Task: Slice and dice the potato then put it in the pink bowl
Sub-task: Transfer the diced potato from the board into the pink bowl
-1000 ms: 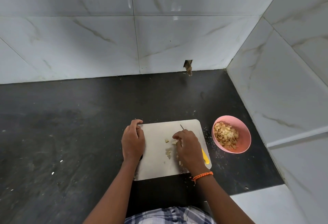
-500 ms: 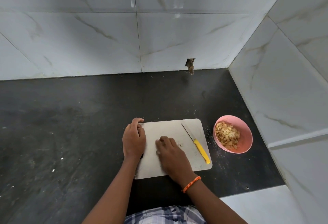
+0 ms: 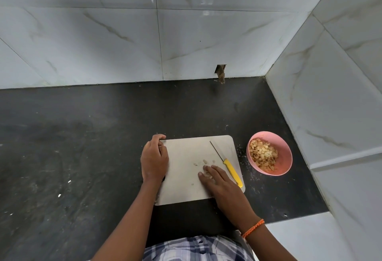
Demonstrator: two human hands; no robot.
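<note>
Your left hand [image 3: 154,158] grips the cutting board's [image 3: 186,186] left edge. Your right hand [image 3: 219,182] lies flat, fingers straight, on potato bits [image 3: 203,162]. Most dice sit in the pink bowl [image 3: 286,153]; knife [image 3: 227,163] lies on board.

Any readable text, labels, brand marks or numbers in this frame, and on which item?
None. The cutting board, the knife with its yellow handle, the pink bowl and the wall tiles show no print, label or number that can be read.

Left hand [image 3: 154,158] gripping cutting board [image 3: 186,186] edge, right hand [image 3: 219,182] flat over potato bits [image 3: 203,162]
</note>
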